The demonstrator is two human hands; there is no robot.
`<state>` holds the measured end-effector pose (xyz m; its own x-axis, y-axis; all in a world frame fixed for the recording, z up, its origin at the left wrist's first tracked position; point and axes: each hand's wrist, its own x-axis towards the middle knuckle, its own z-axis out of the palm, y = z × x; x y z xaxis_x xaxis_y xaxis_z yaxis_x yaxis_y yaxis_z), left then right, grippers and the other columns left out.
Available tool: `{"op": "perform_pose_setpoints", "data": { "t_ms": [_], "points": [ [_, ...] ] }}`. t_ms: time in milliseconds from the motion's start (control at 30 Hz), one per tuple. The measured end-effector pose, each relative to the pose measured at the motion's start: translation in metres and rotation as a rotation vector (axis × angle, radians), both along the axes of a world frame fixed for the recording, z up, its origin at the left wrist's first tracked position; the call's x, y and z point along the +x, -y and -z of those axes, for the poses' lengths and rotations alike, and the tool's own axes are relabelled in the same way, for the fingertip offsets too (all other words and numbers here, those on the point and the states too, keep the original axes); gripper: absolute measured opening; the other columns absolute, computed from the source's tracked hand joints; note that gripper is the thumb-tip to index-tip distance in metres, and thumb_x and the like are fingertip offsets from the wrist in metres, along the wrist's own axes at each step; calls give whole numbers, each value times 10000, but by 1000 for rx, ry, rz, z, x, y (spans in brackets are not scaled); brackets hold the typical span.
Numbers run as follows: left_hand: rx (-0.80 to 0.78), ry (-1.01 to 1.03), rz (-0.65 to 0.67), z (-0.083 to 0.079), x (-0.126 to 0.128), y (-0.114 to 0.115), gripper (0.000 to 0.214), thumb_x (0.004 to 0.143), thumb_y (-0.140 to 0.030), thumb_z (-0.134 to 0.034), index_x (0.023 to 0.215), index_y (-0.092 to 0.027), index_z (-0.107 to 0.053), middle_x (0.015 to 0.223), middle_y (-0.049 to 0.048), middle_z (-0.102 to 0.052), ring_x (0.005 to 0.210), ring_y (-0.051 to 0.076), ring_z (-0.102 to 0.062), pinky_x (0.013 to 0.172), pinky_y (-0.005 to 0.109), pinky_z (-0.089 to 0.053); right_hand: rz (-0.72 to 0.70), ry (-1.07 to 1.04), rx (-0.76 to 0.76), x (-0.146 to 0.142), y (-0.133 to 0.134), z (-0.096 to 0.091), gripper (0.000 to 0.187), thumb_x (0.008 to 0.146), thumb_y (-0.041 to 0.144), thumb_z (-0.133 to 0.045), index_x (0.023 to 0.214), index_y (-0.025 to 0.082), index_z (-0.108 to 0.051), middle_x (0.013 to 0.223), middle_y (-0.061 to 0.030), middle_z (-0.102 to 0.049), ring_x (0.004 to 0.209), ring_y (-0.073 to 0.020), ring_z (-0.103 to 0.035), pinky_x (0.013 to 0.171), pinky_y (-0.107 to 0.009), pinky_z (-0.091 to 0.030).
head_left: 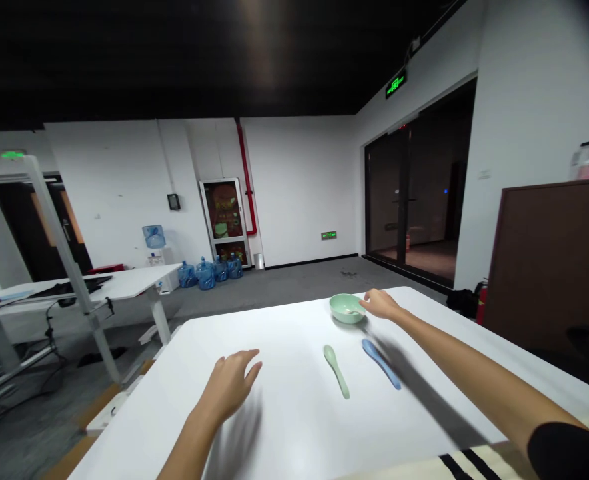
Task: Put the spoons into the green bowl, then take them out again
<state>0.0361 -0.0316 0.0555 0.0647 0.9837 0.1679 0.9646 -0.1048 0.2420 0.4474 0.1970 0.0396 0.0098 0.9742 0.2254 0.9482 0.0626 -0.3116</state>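
My right hand (382, 304) is at the right rim of a light green bowl (347, 320) near the far edge of the white table. Its fingers are closed on the end of a pale spoon (355, 312), whose other end lies inside the bowl. Nearer to me, a light green spoon (336, 372) and a blue spoon (382, 365) rest side by side on the tabletop. My left hand (230, 381) hovers over the left part of the table, fingers apart and holding nothing.
The white table (284, 400) spreads in front of me, with striped cream cloth (424, 467) at its near edge. Another white desk (139, 280) stands at left. Several blue water jugs (205, 275) are on the floor beyond. A brown cabinet (554, 267) rises at right.
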Motion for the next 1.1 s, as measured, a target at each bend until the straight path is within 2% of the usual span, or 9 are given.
{"op": "perform_pose_setpoints", "data": {
  "t_ms": [233, 500, 667, 800, 933, 1100],
  "points": [
    [-4, 5, -5, -2, 1, -2, 485, 971, -451, -347, 1355, -270, -581, 1398, 46, -617, 1295, 263, -553, 1128, 467, -367, 40, 78, -113, -17, -40, 17, 289, 791, 359, -587, 905, 143, -742, 983, -174, -727, 924, -277, -696, 676, -287, -448],
    [-9, 2, -5, -2, 0, -7, 488, 980, -478, -333, 1355, -285, -579, 1379, 46, -631, 1265, 262, -573, 1152, 486, -332, 50, 102, -200, -22, -74, 36, 364, 717, 376, -695, 980, 126, -727, 1000, -168, -726, 896, -282, -698, 645, -284, -466],
    [-18, 11, -3, 0, -1, -10, 482, 984, -475, -329, 1354, -292, -578, 1380, 44, -631, 1267, 254, -574, 1148, 475, -338, 33, 121, -232, -24, -85, 44, 378, 703, 316, -718, 1026, 120, -727, 1021, -172, -732, 915, -278, -694, 652, -280, -466],
    [-23, 11, 1, 2, -2, -12, 481, 983, -469, -334, 1362, -291, -571, 1390, 39, -624, 1284, 248, -561, 1148, 469, -338, 24, 108, -212, -27, -76, 35, 435, 718, 410, -723, 1043, 120, -727, 1041, -190, -728, 938, -297, -690, 654, -292, -463],
    [-16, 13, 9, 2, -2, -11, 486, 981, -468, -335, 1360, -281, -575, 1397, 44, -618, 1298, 250, -553, 1144, 458, -340, 27, 110, -172, -34, -48, 13, 367, 779, 414, -662, 1001, 134, -746, 1021, -188, -731, 921, -288, -694, 656, -285, -446],
    [-2, 2, 32, 1, -2, -7, 497, 976, -474, -341, 1356, -260, -579, 1398, 54, -617, 1309, 254, -547, 1102, 423, -388, -63, 67, -159, -45, 5, -12, 276, 794, 371, -609, 719, 148, -753, 821, -148, -744, 808, -244, -692, 646, -268, -440]
  ]
}}
